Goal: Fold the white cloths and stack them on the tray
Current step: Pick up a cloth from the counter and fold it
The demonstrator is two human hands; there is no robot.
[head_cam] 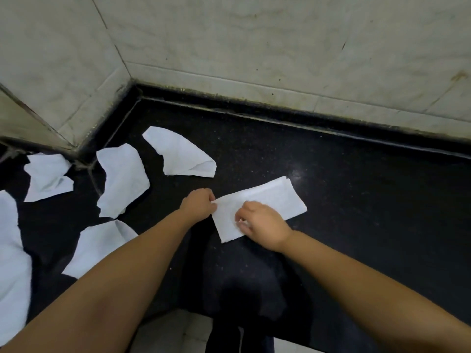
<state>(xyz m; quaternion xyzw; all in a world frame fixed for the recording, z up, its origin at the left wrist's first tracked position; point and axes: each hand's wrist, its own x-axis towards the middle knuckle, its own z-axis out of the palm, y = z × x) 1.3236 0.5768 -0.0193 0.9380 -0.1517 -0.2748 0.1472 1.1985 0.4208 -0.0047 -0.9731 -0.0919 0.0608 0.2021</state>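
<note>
A white cloth (260, 207), folded into a long strip, is being held flat on the black worktop (356, 200), right of centre. Its left end is being pinched by the left hand (197, 203); its near edge is being pressed and gripped by the curled fingers of the right hand (262, 225). Unfolded cloths (122, 179) are lying at the left.
</note>
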